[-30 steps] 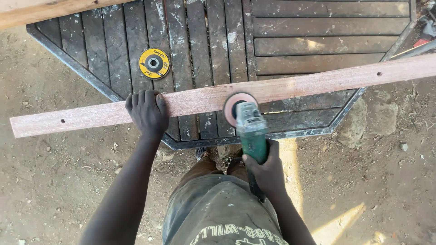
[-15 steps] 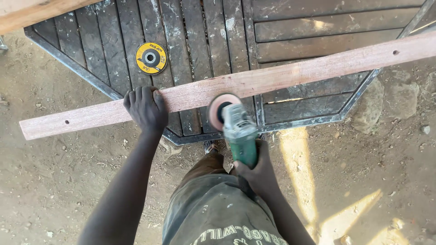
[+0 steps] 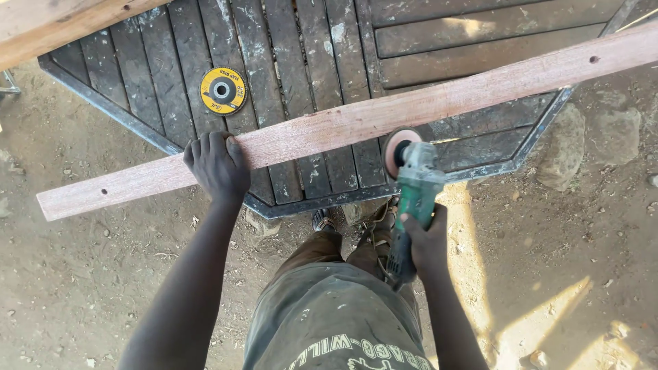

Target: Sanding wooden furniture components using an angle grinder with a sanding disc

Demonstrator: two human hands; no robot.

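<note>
Left hand: the left hand lies palm down on the long wooden board, fingers curled over the board's far edge, gripping it near its left end.
Right hand: the right hand is wrapped tightly round the rear body of the green angle grinder, fingers closed about the handle.
Grinder disc: the round pinkish disc meets the near edge of the board, just right of the board's middle.
Board: pale reddish, narrow, running slantwise across the near edge of the dark slatted platform; its left end overhangs the dirt ground, and its right end rises toward the upper right corner.
Spare disc: a yellow flap disc lies flat on the slats, beyond the left hand and apart from the board.
Platform frame: a dark metal rim, angled at its near corners.
Upper left corner: the end of a second pale plank.
</note>
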